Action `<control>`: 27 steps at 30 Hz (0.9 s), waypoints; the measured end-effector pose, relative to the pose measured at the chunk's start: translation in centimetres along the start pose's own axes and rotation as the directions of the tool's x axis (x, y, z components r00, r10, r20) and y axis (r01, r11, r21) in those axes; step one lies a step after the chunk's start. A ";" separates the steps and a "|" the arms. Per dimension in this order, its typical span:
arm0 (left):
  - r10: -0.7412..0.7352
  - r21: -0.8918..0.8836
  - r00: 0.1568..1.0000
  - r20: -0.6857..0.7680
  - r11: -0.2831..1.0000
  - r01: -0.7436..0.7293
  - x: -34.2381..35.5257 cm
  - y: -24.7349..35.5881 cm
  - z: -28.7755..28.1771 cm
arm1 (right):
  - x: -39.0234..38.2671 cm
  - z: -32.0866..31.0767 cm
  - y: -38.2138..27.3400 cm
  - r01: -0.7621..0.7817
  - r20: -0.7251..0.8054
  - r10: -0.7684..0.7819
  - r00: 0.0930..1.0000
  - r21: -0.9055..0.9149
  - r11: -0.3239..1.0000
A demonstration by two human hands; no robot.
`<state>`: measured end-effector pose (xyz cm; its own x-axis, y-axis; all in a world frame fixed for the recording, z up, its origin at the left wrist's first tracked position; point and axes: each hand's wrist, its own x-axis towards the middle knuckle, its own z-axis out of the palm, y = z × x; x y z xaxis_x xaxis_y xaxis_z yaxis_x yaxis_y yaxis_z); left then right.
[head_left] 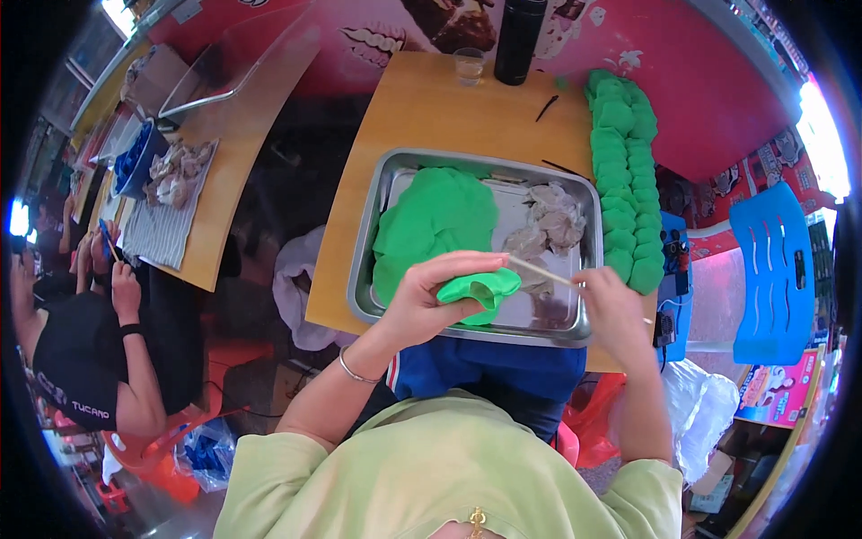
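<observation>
My left hand [420, 301] is curled around a soft, thin green piece [480, 289], gathered into a cup with its opening facing right. Whether it is cloth or something else I cannot tell. My right hand [615, 310] grips a thin pale stick [544, 272], whose far tip reaches close to the left fingertips and whose back end pokes out beyond the hand. Both hands are above the near side of a metal tray [449, 331]. In the tray, a heap of flat green pieces [435, 225] lies on the left and crumpled beige bundles [552, 220] on the right.
Rows of rounded green pieces [620, 180] line the table's [422, 99] right edge. A black bottle [519, 40] and a clear cup [469, 67] stand at the back. A blue chair [772, 269] is to the right. Another person [90, 359] works at a table on the left.
</observation>
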<state>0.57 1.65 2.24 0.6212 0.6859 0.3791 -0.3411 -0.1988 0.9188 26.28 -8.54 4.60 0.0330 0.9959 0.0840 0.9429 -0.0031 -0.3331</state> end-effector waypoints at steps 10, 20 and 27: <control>0.009 0.226 1.000 0.006 0.974 -0.010 -0.9 0.3 -1.0 | 0.0 -10.3 -5.5 0.344 -0.205 -0.347 0.915 -0.052 0.937; 0.054 0.269 0.995 0.089 0.960 -0.076 -0.7 0.8 -1.3 | 2.6 -11.7 -10.0 0.612 0.000 -0.718 0.696 -0.525 0.592; 0.014 0.262 0.994 0.108 0.964 -0.042 -0.6 0.9 -1.2 | 2.4 -13.2 -12.9 0.647 0.234 -0.636 0.736 -0.520 0.557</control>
<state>-0.95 1.96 2.69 0.6886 0.6037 0.4017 -0.1703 -0.4038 0.8988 18.61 -7.30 21.50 -0.6527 0.7557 0.0535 0.7193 0.5960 0.3570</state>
